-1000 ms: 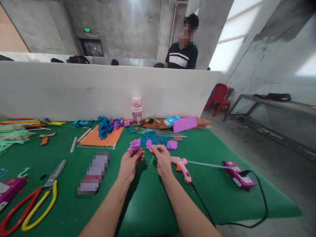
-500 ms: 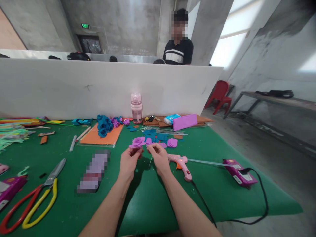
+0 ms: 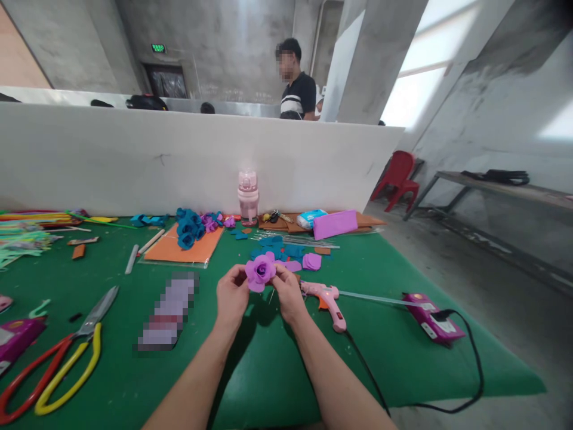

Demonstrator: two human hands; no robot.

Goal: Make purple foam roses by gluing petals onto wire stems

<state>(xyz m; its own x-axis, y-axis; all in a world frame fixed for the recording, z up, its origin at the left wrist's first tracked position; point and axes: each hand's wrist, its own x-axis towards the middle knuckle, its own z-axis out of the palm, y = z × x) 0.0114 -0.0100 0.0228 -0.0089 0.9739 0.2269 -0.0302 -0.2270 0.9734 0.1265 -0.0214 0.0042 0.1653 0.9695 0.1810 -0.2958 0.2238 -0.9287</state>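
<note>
A purple craft flower (image 3: 261, 272) with layered petals faces me, held up over the green table. My left hand (image 3: 233, 294) pinches its left edge between thumb and fingers. On the opposite side my right hand (image 3: 287, 291) grips a petal edge, fingers closed. A thin wire stem (image 3: 271, 296) slants down beneath the bloom. Just right of my right hand lies a pink glue gun (image 3: 329, 298) with a long glue stick in its back. Behind the flower are loose purple petals (image 3: 312, 261) and blue pieces (image 3: 293, 250).
Large scissors (image 3: 85, 346) and a blurred phone-like item (image 3: 168, 313) lie left. Finished blue flowers (image 3: 188, 227) rest on an orange sheet (image 3: 179, 254). A pink bottle (image 3: 248, 197) stands against the white partition (image 3: 134, 161). The gun's black cord (image 3: 367, 367) runs off the front edge. A person (image 3: 298, 89) stands beyond.
The flower has tipped so its centre faces me and sits slightly right and lower. My right hand has come in onto its edge. The person beyond has moved left and turned.
</note>
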